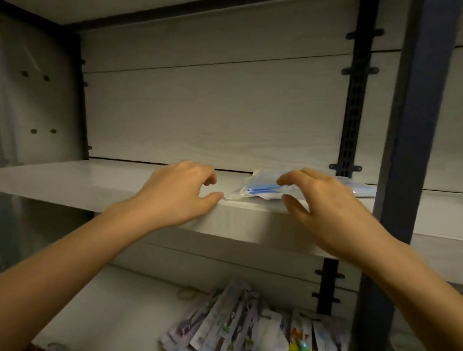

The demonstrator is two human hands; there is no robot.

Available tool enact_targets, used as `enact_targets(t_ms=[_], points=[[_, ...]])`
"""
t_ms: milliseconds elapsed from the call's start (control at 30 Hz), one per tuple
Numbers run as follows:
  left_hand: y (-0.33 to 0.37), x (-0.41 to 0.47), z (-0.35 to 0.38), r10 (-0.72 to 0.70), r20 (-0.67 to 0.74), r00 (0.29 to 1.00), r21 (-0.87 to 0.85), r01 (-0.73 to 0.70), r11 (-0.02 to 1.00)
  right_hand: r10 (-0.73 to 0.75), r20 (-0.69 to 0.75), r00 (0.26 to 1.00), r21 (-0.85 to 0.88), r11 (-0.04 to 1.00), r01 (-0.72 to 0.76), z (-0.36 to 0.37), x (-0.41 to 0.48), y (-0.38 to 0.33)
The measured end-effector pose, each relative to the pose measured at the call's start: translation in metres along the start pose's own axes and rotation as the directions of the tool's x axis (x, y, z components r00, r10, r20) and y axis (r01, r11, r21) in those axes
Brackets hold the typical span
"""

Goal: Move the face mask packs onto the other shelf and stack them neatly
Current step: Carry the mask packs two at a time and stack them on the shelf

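Note:
A clear plastic pack of blue face masks (261, 189) lies flat on the upper white shelf (87, 181), near its front edge and right of centre. My right hand (329, 207) hovers over the pack's right part, fingers curled and spread, thumb below at the shelf edge; whether it touches the pack I cannot tell. My left hand (180, 191) rests at the shelf's front edge just left of the pack, fingers apart, thumb tip close to the pack's left corner. Another blue pack edge (363, 190) shows behind my right hand.
A dark metal upright (411, 133) stands at the right in front of the shelf. On the lower shelf lies a loose heap of several printed packets (241, 332). A grey back panel closes the shelf behind, and a slotted black rail (353, 101) runs up it.

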State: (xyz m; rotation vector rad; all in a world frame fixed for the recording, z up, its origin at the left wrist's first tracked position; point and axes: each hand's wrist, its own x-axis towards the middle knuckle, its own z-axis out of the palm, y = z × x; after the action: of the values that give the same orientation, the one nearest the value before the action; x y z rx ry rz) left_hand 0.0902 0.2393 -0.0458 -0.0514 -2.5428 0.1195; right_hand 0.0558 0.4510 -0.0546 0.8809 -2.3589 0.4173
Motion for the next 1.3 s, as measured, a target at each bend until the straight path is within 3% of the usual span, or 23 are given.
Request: enact_targets(t_ms=[200,367,533,667,833,1000,1200,1300], points=[[-0.019,0.059,0.031,0.074,0.168,0.983,-0.123,-0.053,0.991,0.326,-0.067,0.943,-0.036,0.944,-0.329,0.01,0.009,-0.004],[-0.004,0.098,0.048,0.101,0.39,0.915,-0.235,-0.007,0.972,0.511,-0.096,0.854,-0.055,0.854,-0.517,0.016,0.017,-0.003],[0.011,0.128,0.063,0.073,0.529,0.846,-0.387,0.164,0.907,0.596,-0.072,0.8,-0.078,0.796,-0.6,0.011,0.025,0.002],[0.002,0.146,0.067,0.149,0.583,0.799,-0.443,0.158,0.883,0.631,-0.063,0.773,-0.079,0.769,-0.635,0.013,0.035,0.007],[-0.012,0.156,0.071,0.114,0.594,0.796,-0.478,0.236,0.846,0.73,-0.007,0.684,-0.076,0.682,-0.728,0.016,0.05,0.019],[-0.039,0.161,0.071,0.189,0.602,0.776,-0.667,0.359,0.653,0.844,0.062,0.534,-0.139,0.537,-0.832,0.02,0.069,0.031],[-0.08,0.159,0.072,0.01,0.421,0.907,-0.837,0.384,0.389,0.918,0.118,0.378,-0.219,0.395,-0.892,0.04,0.106,0.053],[-0.097,0.16,0.078,-0.075,0.409,0.909,-0.85,0.41,0.332,0.917,0.156,0.368,-0.199,0.394,-0.897,0.05,0.123,0.061]])
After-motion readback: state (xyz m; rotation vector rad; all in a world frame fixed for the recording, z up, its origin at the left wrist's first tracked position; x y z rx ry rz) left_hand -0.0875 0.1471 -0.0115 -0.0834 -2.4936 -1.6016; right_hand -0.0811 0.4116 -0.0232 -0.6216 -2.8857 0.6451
